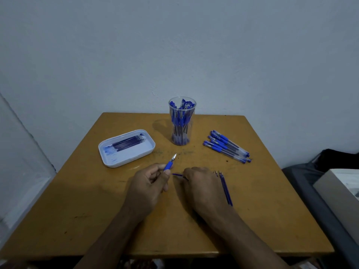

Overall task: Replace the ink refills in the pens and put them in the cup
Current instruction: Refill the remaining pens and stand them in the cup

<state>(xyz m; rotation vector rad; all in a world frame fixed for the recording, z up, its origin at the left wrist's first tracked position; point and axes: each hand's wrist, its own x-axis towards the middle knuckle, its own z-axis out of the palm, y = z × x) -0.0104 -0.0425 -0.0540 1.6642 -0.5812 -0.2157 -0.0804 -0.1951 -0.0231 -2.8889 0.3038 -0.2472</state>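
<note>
Pinching a blue-grip pen (169, 163) just left of centre, the left hand (148, 186) points its metal tip up toward the cup (182, 121), while the right hand (202, 184) lies knuckles-up, fingers curled over a thin refill (177, 174) poking out leftward. Risk number one: that slim refill slips or bends if it's driven into the barrel off-line. Two loose refills (226, 189) sit just right of the right hand, so a careless wrist could roll them away or mix old with new. Fresh refills wait in the white tray (108, 158) at centre left; undone pens (227, 146) lie at centre right. That tall cup, already crowded, could tip on a clumsy drop.
</note>
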